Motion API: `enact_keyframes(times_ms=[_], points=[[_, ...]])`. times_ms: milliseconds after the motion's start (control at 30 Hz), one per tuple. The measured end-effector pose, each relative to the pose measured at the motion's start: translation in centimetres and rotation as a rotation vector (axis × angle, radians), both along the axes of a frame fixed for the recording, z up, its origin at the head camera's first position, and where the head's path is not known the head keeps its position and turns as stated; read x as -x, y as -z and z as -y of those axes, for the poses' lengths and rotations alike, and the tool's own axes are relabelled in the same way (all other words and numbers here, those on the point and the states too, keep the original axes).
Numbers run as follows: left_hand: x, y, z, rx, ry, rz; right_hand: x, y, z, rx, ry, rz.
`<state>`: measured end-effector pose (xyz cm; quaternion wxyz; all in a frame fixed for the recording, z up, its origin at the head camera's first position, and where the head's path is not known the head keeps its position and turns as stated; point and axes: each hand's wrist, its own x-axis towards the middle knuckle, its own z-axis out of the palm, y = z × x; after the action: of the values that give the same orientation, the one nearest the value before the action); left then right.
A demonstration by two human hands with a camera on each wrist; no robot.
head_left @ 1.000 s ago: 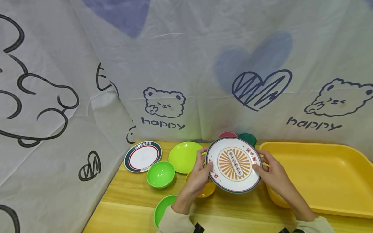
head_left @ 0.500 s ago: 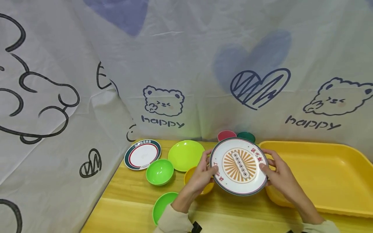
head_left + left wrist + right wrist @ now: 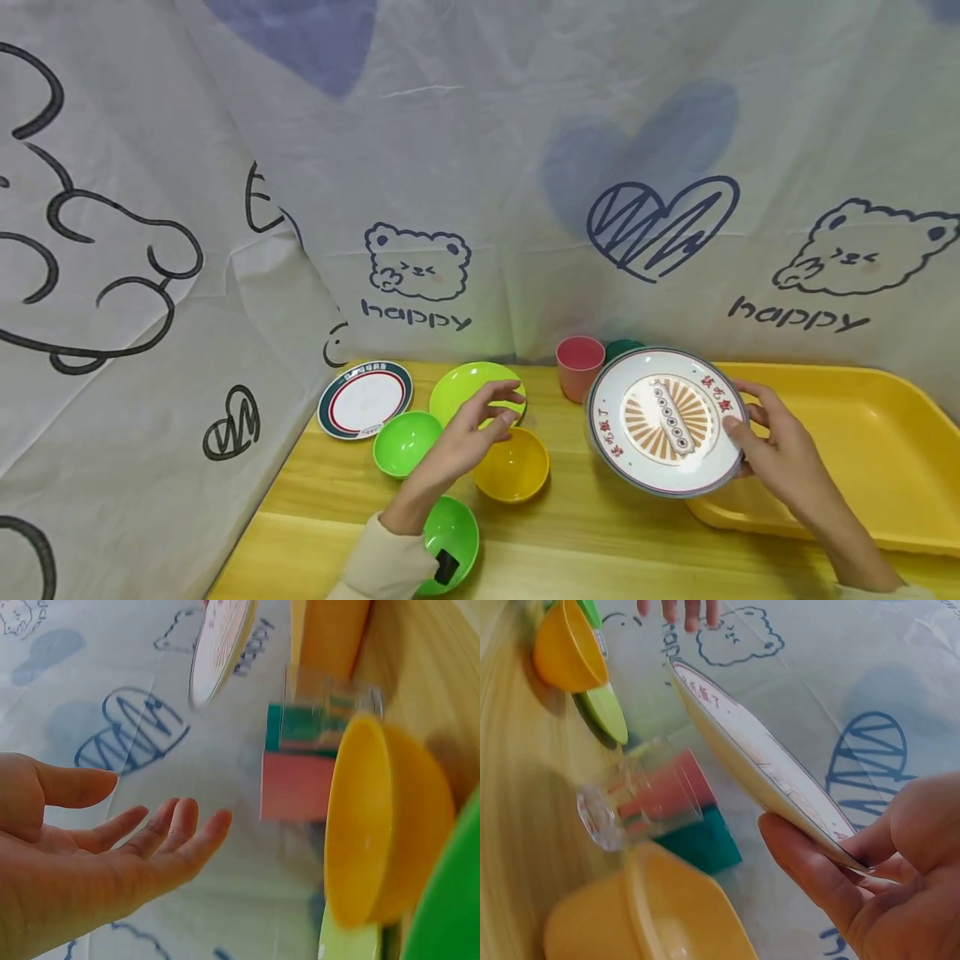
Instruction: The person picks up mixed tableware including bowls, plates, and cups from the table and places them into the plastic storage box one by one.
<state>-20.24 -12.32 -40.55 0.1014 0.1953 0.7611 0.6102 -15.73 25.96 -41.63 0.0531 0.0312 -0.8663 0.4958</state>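
Observation:
A white plate (image 3: pixel 667 421) with a dark rim, red characters and an orange sunburst is held up by my right hand (image 3: pixel 783 450). The right thumb lies on the plate's top face and the fingers are beneath its edge, as the right wrist view shows at the plate (image 3: pixel 772 769). My left hand (image 3: pixel 468 433) holds nothing, its fingers loosely bent, over the orange bowl (image 3: pixel 512 467) and the lime plate (image 3: pixel 472 387). In the left wrist view, the left hand (image 3: pixel 112 847) is spread apart from the orange bowl (image 3: pixel 386 825).
A yellow tray (image 3: pixel 855 533) stands at the right. Behind the held plate are a pink cup (image 3: pixel 580 367), a green cup (image 3: pixel 621 347) and a clear cup (image 3: pixel 641 799). A dark-rimmed plate (image 3: pixel 365 400) and two green bowls (image 3: pixel 407 443) are at the left.
My left hand has let go of the white plate and moved left. My right hand has carried the plate to the right, towards the yellow tray, uncovering the pink cup and the orange bowl.

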Motion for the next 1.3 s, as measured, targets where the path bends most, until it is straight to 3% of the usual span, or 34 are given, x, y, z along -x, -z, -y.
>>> enact_keyframes(times_ms=[167, 567, 800, 933, 1100, 1167, 1233, 1300], points=[[0.4, -0.5, 3.0, 0.030, -0.081, -0.063, -0.4, 0.0, -1.6, -0.068, 0.065, 0.001], [1.1, 0.0, 10.8, 0.164, -0.313, -0.206, -0.7, 0.4, -7.5, -0.253, 0.288, -0.019], [1.0, 0.8, 14.2, 0.295, -0.424, -0.306, -0.6, 0.9, -11.1, -0.264, 0.313, -0.078], [1.4, 1.3, 15.6, 0.373, -0.472, -0.368, 0.0, 3.2, -14.0, -0.330, 0.370, -0.161], [2.7, 2.5, 17.5, 0.437, -0.514, -0.510, 1.9, 8.6, -19.5, -0.435, 0.440, -0.262], [3.1, 3.1, 18.4, 0.442, -0.524, -0.509, 2.2, 9.5, -20.5, -0.439, 0.428, -0.295], [3.3, 3.7, 19.3, 0.454, -0.536, -0.458, 2.1, 9.1, -20.4, -0.418, 0.395, -0.332], [3.5, 4.1, 20.1, 0.491, -0.551, -0.402, 1.5, 7.7, -19.4, -0.416, 0.377, -0.336]])
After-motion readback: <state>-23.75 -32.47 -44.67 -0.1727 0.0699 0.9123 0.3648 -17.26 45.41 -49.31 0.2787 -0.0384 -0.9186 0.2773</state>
